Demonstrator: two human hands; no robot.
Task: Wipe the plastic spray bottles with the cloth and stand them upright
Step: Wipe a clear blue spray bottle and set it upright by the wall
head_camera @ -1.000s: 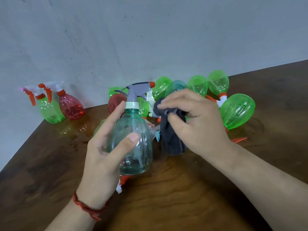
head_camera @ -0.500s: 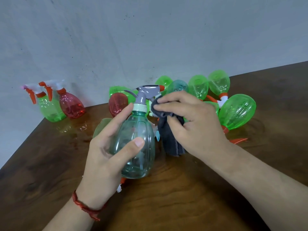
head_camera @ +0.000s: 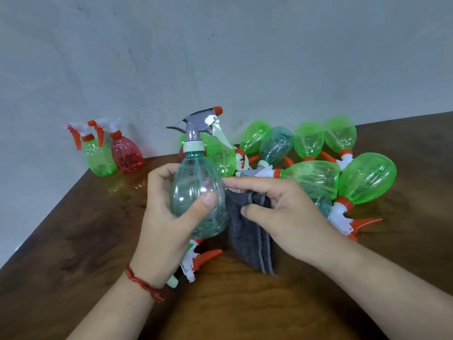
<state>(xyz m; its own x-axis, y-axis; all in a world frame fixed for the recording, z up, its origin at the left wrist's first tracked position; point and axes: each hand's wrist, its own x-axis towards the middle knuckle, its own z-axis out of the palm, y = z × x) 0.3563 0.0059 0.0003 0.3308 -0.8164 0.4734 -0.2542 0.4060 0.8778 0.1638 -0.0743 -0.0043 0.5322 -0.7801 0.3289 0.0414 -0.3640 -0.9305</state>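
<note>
A green bottle (head_camera: 99,158) and a red bottle (head_camera: 127,155) stand upright far left on the counter (head_camera: 73,241). The left hand (head_camera: 166,217) wraps thumb and fingers round the teal bottle (head_camera: 196,192), holding it upright. The right hand (head_camera: 286,217) pinches the grey cloth (head_camera: 250,241) at the bottle's right side. Green bottles (head_camera: 365,177) lie heaped behind.

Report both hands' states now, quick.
Left hand: grips the teal spray bottle, held upright.
Right hand: holds the grey cloth beside the bottle.

Plain indoor room: wooden table (head_camera: 73,229) against a bare grey wall (head_camera: 220,57)
</note>
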